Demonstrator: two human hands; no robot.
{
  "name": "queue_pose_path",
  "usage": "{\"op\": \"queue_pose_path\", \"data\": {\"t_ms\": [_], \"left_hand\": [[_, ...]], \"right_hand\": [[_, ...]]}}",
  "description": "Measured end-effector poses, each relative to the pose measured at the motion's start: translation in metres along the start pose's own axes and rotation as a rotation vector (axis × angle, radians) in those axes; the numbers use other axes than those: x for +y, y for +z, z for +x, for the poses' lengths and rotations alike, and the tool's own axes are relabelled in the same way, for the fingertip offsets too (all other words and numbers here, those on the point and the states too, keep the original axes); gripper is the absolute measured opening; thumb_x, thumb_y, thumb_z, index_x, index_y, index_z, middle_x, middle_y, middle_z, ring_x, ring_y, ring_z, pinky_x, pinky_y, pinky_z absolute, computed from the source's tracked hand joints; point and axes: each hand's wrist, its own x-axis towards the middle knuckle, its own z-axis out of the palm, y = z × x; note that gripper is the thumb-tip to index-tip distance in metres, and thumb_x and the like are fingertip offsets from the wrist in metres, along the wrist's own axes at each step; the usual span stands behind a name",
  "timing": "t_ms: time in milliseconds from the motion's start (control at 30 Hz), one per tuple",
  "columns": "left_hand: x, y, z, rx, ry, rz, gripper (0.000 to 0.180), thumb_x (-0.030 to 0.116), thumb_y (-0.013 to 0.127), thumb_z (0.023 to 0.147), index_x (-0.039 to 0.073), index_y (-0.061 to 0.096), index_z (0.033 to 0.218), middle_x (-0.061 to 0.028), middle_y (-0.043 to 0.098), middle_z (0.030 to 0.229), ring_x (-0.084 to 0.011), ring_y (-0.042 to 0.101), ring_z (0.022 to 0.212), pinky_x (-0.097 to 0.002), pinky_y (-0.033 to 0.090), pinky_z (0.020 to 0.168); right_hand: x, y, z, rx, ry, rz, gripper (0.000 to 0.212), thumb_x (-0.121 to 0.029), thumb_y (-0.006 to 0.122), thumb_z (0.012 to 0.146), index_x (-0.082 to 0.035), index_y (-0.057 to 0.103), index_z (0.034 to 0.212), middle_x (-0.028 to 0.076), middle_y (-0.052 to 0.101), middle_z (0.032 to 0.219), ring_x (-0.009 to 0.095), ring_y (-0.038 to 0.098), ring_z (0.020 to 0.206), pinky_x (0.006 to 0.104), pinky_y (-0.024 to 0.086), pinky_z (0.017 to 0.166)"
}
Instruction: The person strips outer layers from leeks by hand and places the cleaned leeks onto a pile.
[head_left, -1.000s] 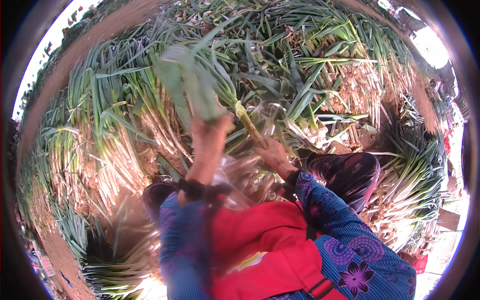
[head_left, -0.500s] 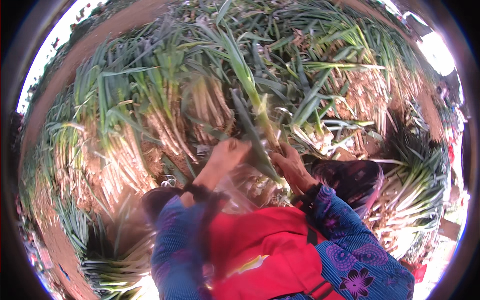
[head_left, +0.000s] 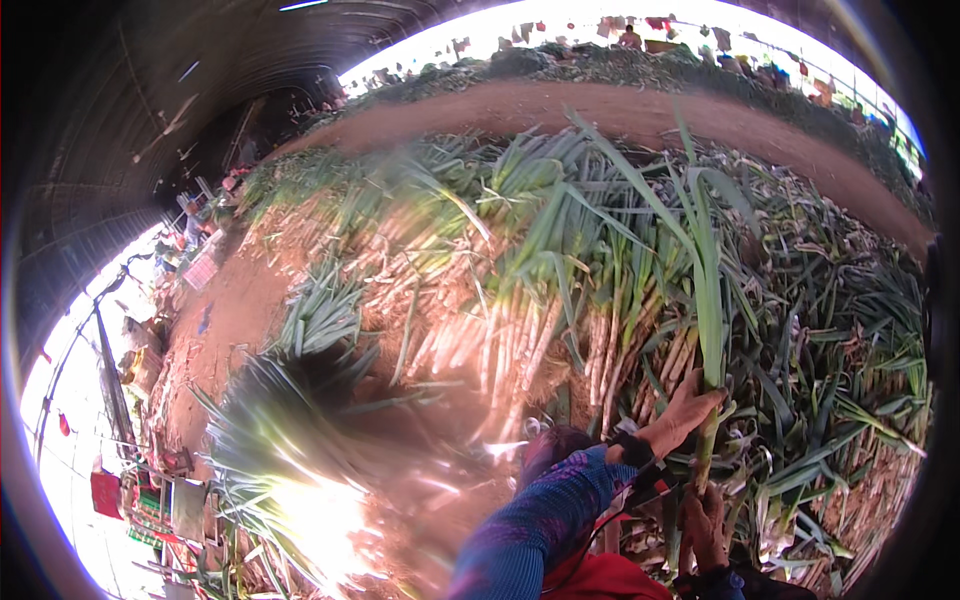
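Note:
A long leek (head_left: 706, 445) stands nearly upright between my hands, its green leaves rising above them. My left hand (head_left: 683, 412) is closed round the stalk just below the leaves. Lower down, my right hand (head_left: 705, 525) has its fingers closed on the pale bottom end, which they partly hide. Just beyond my left hand lie bundled leeks (head_left: 615, 350), white stalks toward me and green tops away. Loose green leaves (head_left: 790, 400) are heaped to the right of both hands.
A pile of leeks (head_left: 290, 460) lies at left, partly washed out by sunlight. Bare earth paths (head_left: 560, 105) run behind and left of the rows. A dark curved tunnel roof (head_left: 150, 110) arches overhead at left. Another person (head_left: 630, 38) is far off at the back.
The view has swung to the left, so my hands now appear at lower right. My left hand has gone from a loose leaf beside the leek to its stalk, above my right hand.

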Motion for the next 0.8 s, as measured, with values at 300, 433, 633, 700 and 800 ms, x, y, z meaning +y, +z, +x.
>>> {"op": "queue_pose_path", "data": {"t_ms": [300,433,633,700,800], "left_hand": [[0.001,-0.013,-0.006,-0.045,0.003,-0.04,0.028,0.011,0.059,0.088,0.001,0.054,0.113,-0.0046,0.059,0.097,-0.0132,0.055,0.091,-0.0281,0.044,0.081],[0.012,-0.013,-0.007,-0.063,-0.011,-0.067,0.031,0.012,0.059,0.089,0.002,0.054,0.118,-0.004,0.059,0.101,-0.0134,0.054,0.094,-0.0283,0.043,0.084],[0.021,-0.011,-0.015,-0.037,-0.009,-0.095,0.024,0.013,0.056,0.092,0.003,0.056,0.114,-0.0007,0.058,0.092,-0.011,0.053,0.084,-0.0266,0.044,0.075],[0.02,-0.013,-0.015,-0.031,-0.032,-0.109,0.023,0.014,0.057,0.093,0.004,0.056,0.114,0.0,0.058,0.09,-0.01,0.053,0.083,-0.0256,0.043,0.074],[0.005,-0.021,-0.008,-0.052,-0.058,-0.066,0.024,0.02,0.058,0.093,0.005,0.058,0.111,0.002,0.056,0.086,-0.0082,0.051,0.079,-0.0246,0.043,0.069]], "right_hand": [[-0.106,0.026,0.05,-0.018,-0.339,0.136,0.045,-0.027,0.052,0.088,-0.001,0.047,0.125,0.004,0.053,0.111,0.013,0.049,0.099,0.0279,0.04,0.084],[-0.092,0.021,0.062,0.016,-0.42,0.102,0.047,-0.015,0.055,0.085,0.0,0.044,0.128,0.006,0.054,0.111,0.014,0.05,0.099,0.0275,0.041,0.085],[-0.092,0.021,0.06,0.146,-0.541,-0.175,0.026,-0.007,0.054,0.083,0.0,0.053,0.107,0.007,0.055,0.095,0.016,0.053,0.083,0.0277,0.042,0.073],[-0.094,0.021,0.061,0.19,-0.592,-0.284,0.019,-0.006,0.055,0.082,0.0,0.054,0.101,0.008,0.054,0.09,0.018,0.053,0.08,0.0285,0.043,0.07],[-0.099,0.02,0.06,0.212,-0.638,-0.39,0.011,-0.002,0.055,0.08,0.0,0.054,0.09,0.011,0.053,0.087,0.023,0.055,0.077,0.0298,0.043,0.068]]}}
